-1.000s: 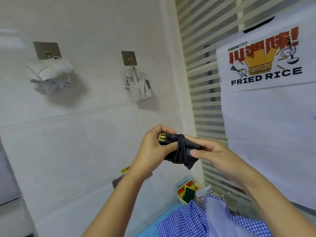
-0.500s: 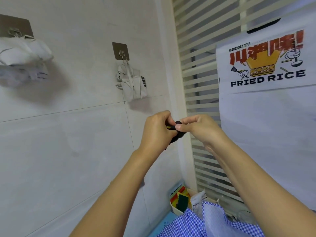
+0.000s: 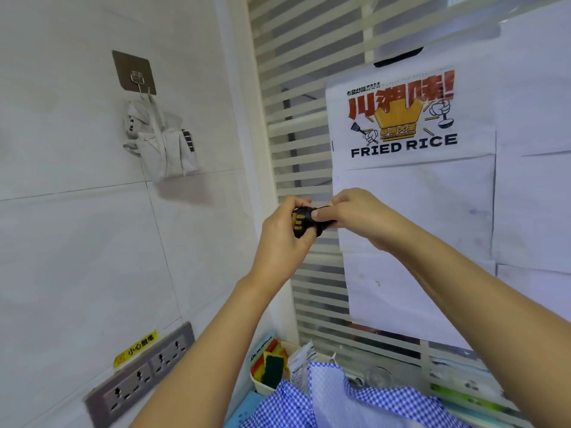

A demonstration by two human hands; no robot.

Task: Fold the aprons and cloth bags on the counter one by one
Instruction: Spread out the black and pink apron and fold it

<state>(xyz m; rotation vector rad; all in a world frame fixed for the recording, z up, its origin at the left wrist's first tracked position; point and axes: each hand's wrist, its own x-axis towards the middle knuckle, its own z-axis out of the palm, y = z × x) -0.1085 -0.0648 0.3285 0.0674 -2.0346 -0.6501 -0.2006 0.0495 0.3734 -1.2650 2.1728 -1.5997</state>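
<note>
White tiles cover the left wall, where a white bag hangs from a hook. A fried-rice poster is stuck on the striped glass to the right. Both hands are raised in front of the glass. The left hand curls round a small rolled black cloth with yellow marks, and the right hand pinches its top end. Near and low, a blue checked cloth lies heaped beside a tub of sponges. A socket strip sits low on the tiles.
</note>
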